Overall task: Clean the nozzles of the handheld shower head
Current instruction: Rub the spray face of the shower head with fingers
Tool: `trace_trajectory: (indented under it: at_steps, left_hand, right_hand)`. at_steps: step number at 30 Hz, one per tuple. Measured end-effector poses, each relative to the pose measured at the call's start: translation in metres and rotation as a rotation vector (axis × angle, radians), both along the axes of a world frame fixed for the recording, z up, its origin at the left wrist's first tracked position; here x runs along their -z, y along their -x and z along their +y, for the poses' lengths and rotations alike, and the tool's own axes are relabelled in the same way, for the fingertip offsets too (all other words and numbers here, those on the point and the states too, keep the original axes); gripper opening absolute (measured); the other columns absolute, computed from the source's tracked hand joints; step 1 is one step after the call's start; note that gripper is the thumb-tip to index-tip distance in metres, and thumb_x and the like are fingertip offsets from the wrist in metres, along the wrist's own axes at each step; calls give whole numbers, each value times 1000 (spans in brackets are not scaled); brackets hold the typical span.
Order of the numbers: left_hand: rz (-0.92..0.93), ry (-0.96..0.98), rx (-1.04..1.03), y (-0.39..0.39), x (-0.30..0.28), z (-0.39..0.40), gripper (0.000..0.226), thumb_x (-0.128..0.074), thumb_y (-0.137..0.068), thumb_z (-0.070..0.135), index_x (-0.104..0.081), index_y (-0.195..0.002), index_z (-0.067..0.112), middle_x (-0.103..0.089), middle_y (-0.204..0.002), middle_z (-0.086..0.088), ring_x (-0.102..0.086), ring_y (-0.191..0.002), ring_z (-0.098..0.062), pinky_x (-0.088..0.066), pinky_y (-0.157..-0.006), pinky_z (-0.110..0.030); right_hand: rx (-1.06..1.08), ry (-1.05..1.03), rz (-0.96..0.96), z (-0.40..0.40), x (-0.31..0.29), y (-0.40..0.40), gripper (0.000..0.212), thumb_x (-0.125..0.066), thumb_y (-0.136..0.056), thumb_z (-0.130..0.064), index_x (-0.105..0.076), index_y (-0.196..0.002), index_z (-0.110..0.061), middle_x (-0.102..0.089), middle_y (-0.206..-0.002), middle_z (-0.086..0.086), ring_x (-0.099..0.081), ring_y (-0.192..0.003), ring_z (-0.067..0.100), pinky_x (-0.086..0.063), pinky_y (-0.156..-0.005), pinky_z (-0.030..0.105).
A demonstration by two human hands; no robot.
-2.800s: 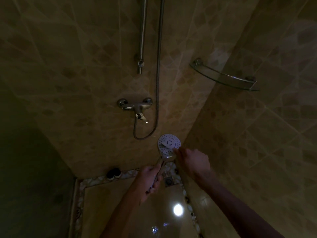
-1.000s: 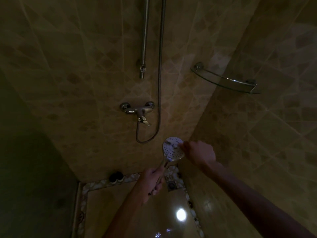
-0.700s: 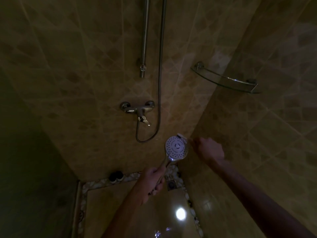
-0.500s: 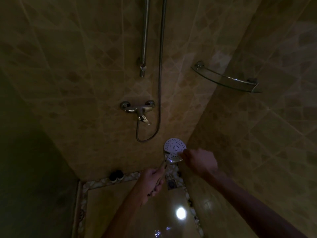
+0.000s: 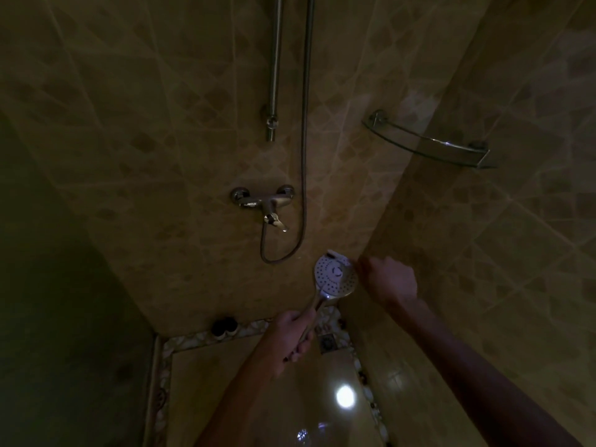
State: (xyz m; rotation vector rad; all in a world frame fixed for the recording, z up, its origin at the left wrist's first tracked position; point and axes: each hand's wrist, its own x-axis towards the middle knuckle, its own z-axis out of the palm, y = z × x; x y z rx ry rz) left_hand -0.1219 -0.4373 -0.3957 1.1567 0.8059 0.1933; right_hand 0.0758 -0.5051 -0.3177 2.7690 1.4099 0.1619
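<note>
The room is dim. The handheld shower head [image 5: 335, 280] is round and white, and its nozzle face is turned toward me. My left hand [image 5: 295, 338] grips its chrome handle from below. My right hand [image 5: 388, 280] is at the head's right rim with its fingers curled. It pinches a small white object [image 5: 337, 255] that lies against the head's upper edge. What the white object is cannot be made out.
A chrome mixer tap [image 5: 263, 201] is on the tiled wall, with the hose [image 5: 303, 124] looping below it beside a riser rail [image 5: 274, 75]. A glass corner shelf [image 5: 425, 146] is up right. A floor drain [image 5: 327, 341] and dark bottles [image 5: 224, 327] sit by the wall.
My right hand has moved with the white object from the head's lower rim up to its upper right rim. The head has shifted slightly right. My left hand keeps its grip.
</note>
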Motion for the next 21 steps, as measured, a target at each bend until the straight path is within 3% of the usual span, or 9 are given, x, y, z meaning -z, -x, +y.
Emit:
trace_trajectory:
  at_steps: [2,6,11,14,18,21]
  left_hand:
    - [10,-16,10,0,1,-1,42,-52,-95,40,-50,-68,9,-41,-44,1,-30,-31,-8,-16,-31,-14]
    - [-1,-2,-17,6,7,0,42,-55,-92,44,-54,-65,12,-44,-54,-6,-32,-35,-10,-17,-33,-16]
    - [-1,-17,-21,6,-3,0,41,-51,-96,39,-51,-70,6,-42,-43,1,-31,-29,-6,-17,-30,-13]
    - [-3,-21,-6,9,-1,0,44,-51,-94,43,-52,-71,6,-40,-45,-2,-29,-30,-9,-15,-31,-14]
    - [-16,11,-37,12,4,3,45,-56,-91,47,-54,-72,6,-42,-51,-6,-30,-35,-11,-17,-33,-15]
    - [-39,15,-21,12,3,1,42,-53,-94,41,-52,-72,6,-41,-49,-5,-29,-34,-10,-17,-32,-14]
  right_hand:
    - [4,-22,25,0,3,1,53,-23,-98,-55,-62,-95,-20,-60,-75,2,-60,-68,20,-42,-57,29]
    - [-191,-21,36,-9,21,24,48,-22,-98,-56,-57,-89,-24,-60,-71,0,-62,-66,21,-45,-57,30]
    - [68,-139,74,-12,19,1,53,-22,-98,-57,-64,-96,-24,-66,-78,1,-66,-75,22,-45,-57,30]
    - [9,-139,91,-21,26,20,52,-22,-98,-58,-62,-96,-25,-65,-75,-1,-65,-70,19,-39,-53,27]
    - [-90,-107,54,-29,32,36,51,-22,-98,-58,-60,-90,-24,-51,-61,-5,-65,-65,16,-28,-44,23]
    - [90,-164,80,-25,33,12,54,-23,-97,-59,-63,-95,-23,-66,-75,1,-67,-75,24,-38,-53,27]
